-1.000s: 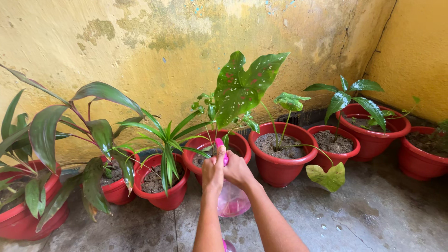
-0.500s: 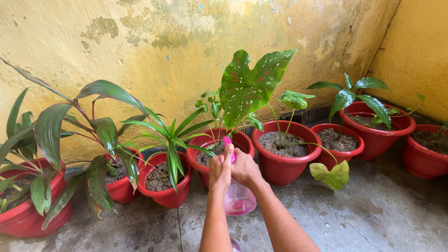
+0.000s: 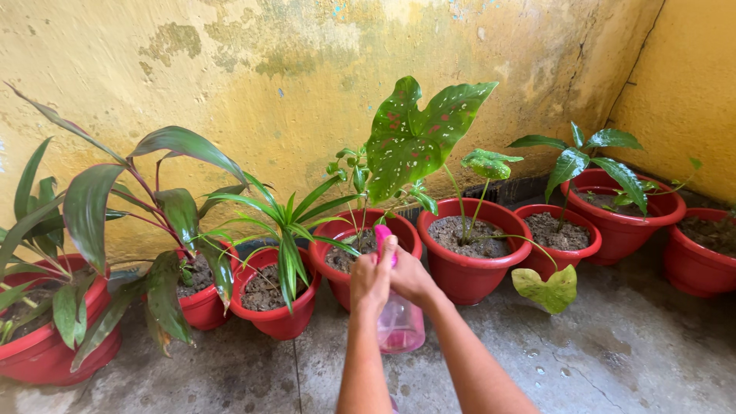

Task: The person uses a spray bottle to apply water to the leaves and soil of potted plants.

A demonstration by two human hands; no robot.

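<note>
Both my hands grip a clear pink spray bottle with a bright pink nozzle in the lower middle of the head view. My left hand wraps the neck from the left, thumb up on the nozzle. My right hand holds it from the right. The nozzle points at a red pot with a tall spotted green leaf just beyond my hands. A second red pot with thin strappy green leaves stands to its left.
A row of red pots with soil lines the stained yellow wall: two large leafy ones at left, three more at right. A drooping yellow-green leaf hangs over the wet concrete floor.
My hands and the spray bottle have shifted slightly right and toward the spotted-leaf pot; the view has drifted a little leftward.
</note>
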